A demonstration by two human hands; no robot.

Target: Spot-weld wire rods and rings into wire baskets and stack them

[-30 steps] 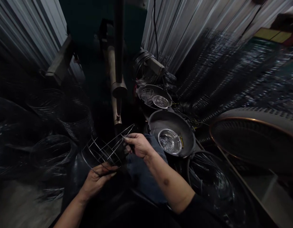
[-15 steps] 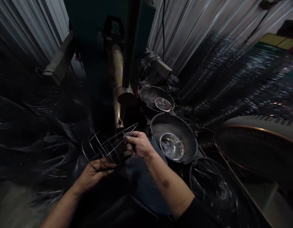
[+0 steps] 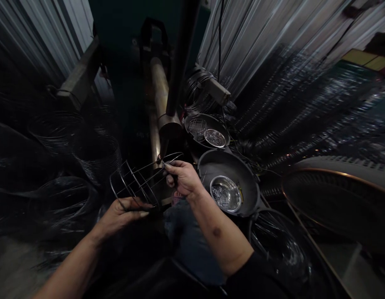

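Left hand [image 3: 122, 214] holds wire cage [image 3: 136, 182] from below. Right hand [image 3: 186, 179] pinches its upper end, by tip of metal bar [image 3: 155, 143]; from here, can't tell if touching. Off to right, big dark pan [image 3: 208, 170] with shiny bowl [image 3: 236, 189], thin metal bits [image 3: 220, 197] inside.

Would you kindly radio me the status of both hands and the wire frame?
Left hand on wire frame's lower side. Right hand pinching its right end. Metal bar behind frame in view; contact unclear.

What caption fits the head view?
Left hand and right hand grip a wire frame near a bowl in a pan.
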